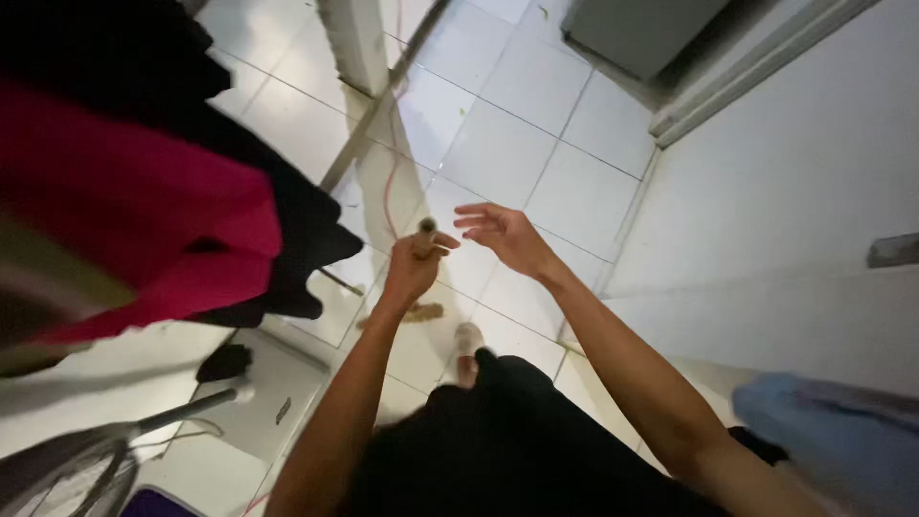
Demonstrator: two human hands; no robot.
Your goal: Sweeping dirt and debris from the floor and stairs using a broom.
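While you look down from the head camera, your left hand (414, 268) has its fingers wrapped around the top of a thin stick handle (425, 230) — its brownish lower end (421, 312) rests on the white tiled floor (536, 115) near your foot (468, 341). Your right hand (504, 235) hovers just beside it, fingers spread and holding nothing. Red and black clothes (144, 201) hang at your left.
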